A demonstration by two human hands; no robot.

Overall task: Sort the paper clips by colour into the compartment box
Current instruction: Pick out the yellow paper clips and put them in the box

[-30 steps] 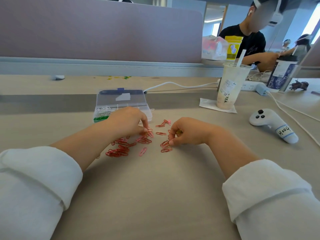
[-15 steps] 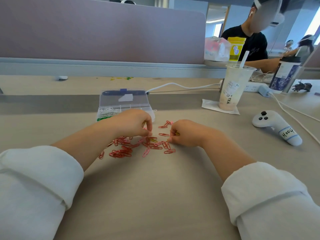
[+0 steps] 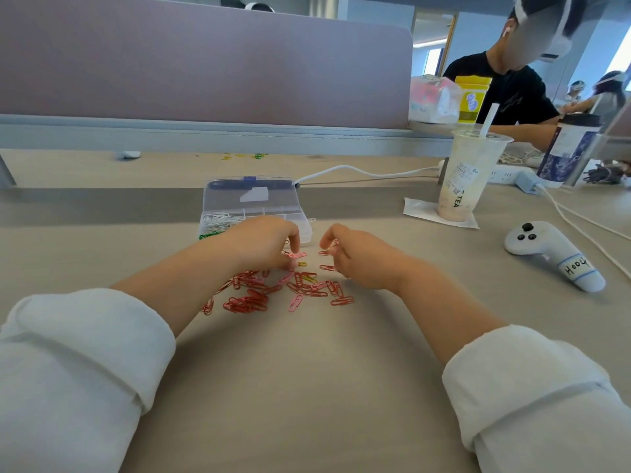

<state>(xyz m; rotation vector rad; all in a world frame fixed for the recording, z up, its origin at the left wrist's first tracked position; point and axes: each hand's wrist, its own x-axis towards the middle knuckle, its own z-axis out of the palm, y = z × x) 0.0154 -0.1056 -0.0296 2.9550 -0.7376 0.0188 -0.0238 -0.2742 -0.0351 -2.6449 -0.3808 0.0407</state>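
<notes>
Left hand (image 3: 263,245) hides compartment box (image 3: 252,199) front, its grip unclear; right hand (image 3: 362,262) pinches red clips (image 3: 334,246), palm contents hidden

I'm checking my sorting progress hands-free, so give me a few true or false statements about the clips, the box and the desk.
The compartment box has its lid shut. False: it stands open.
White paper clips lie in the box. True.
The red paper clips lie inside the box. False: they are piled on the desk before it.
The left hand pinches a pink paper clip. True.
The tea cup stands left of the box. False: it stands to the right.
</notes>
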